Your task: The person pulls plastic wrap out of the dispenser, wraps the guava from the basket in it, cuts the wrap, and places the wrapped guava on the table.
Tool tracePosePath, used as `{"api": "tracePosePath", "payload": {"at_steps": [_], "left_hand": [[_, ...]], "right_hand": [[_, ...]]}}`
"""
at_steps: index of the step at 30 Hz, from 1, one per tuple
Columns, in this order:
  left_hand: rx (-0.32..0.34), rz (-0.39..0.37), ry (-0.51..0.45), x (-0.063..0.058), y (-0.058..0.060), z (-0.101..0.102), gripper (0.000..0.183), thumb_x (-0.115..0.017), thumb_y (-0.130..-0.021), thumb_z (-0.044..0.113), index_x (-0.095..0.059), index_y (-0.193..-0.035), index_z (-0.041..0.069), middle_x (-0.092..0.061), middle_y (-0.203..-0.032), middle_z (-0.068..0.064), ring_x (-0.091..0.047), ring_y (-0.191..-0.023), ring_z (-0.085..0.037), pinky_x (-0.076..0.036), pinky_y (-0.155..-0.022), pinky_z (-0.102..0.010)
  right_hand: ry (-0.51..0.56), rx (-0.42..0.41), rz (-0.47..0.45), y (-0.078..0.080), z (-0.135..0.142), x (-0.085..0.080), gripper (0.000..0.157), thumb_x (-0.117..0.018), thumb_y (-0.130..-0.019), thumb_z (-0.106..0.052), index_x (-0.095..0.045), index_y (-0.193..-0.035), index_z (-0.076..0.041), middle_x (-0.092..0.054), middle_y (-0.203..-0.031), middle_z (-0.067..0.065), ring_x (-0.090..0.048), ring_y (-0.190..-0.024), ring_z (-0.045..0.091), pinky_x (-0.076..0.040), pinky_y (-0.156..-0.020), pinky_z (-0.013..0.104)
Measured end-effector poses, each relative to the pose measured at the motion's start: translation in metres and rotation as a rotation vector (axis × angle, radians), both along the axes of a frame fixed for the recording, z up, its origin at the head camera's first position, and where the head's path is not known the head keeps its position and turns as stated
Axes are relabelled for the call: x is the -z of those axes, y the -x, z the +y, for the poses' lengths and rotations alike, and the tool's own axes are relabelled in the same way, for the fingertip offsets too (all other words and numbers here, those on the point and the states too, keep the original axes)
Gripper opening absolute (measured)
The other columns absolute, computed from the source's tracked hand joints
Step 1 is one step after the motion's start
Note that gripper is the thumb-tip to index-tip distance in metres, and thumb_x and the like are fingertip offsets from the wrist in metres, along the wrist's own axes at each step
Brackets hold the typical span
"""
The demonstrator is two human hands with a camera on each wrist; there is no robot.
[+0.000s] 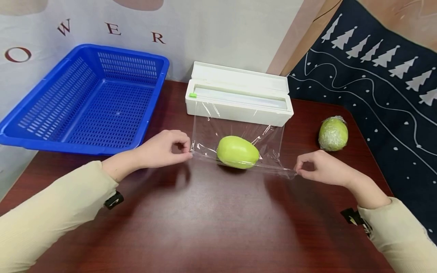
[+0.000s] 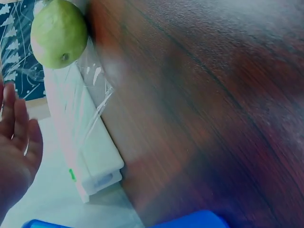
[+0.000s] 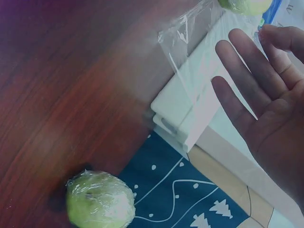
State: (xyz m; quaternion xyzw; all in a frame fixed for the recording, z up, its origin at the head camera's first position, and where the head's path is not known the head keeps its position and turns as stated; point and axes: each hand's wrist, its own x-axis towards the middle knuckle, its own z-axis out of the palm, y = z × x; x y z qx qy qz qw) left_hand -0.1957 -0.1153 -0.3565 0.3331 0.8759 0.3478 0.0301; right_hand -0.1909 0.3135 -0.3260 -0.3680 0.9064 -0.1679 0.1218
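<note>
A sheet of clear plastic wrap (image 1: pixel 235 129) runs forward from a white wrap dispenser box (image 1: pixel 239 108), whose lid stands up at the back. My left hand (image 1: pixel 165 148) pinches one front corner of the sheet between thumb and finger. At the opposite corner, my right hand (image 1: pixel 321 168) pinches the film the same way, its other fingers spread in the right wrist view. Between the hands a smooth green fruit (image 1: pixel 238 152) lies on its side, with the film's front edge passing across its near side. A green slider (image 1: pixel 192 95) sits at the box's left end.
A blue plastic basket (image 1: pixel 85 149) stands at the back left. Another green fruit (image 1: pixel 333 133), wrapped in film, rests on the right of the dark red wooden table (image 1: pixel 205 227). A navy cloth with white trees (image 1: pixel 375 94) hangs along the right side.
</note>
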Motion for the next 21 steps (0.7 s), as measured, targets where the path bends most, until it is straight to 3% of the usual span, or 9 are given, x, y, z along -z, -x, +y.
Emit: {"api": "tracePosePath", "payload": {"at_steps": [7, 13, 21], "left_hand": [[-0.183, 0.006, -0.148, 0.003, 0.011, 0.009, 0.018, -0.07, -0.08, 0.013, -0.055, -0.069, 0.012, -0.055, -0.071, 0.001, -0.053, -0.076, -0.015, -0.045, -0.075, -0.028], [-0.359, -0.028, -0.25, 0.005, 0.024, 0.021, 0.018, -0.067, -0.082, 0.014, -0.055, -0.069, 0.008, -0.055, -0.071, -0.002, -0.05, -0.07, -0.016, -0.041, -0.065, -0.022], [-0.503, -0.11, -0.251, 0.013, 0.044, 0.032, 0.017, -0.061, -0.085, 0.017, -0.057, -0.074, 0.006, -0.056, -0.073, -0.005, -0.048, -0.071, -0.017, -0.038, -0.067, -0.025]], "right_hand": [[0.013, 0.081, 0.023, 0.011, 0.002, 0.002, 0.02, -0.068, -0.079, -0.003, -0.064, -0.075, -0.022, -0.064, -0.073, -0.011, -0.048, -0.064, -0.004, -0.044, -0.06, 0.02], [0.039, 0.18, 0.05, 0.021, 0.004, 0.007, 0.014, -0.066, -0.083, -0.006, -0.062, -0.077, -0.018, -0.064, -0.075, -0.006, -0.05, -0.068, -0.001, -0.045, -0.064, 0.023], [0.104, 0.379, 0.051, 0.033, 0.002, 0.025, 0.004, -0.064, -0.087, -0.009, -0.062, -0.084, -0.01, -0.067, -0.081, 0.004, -0.054, -0.073, 0.006, -0.043, -0.067, 0.019]]}}
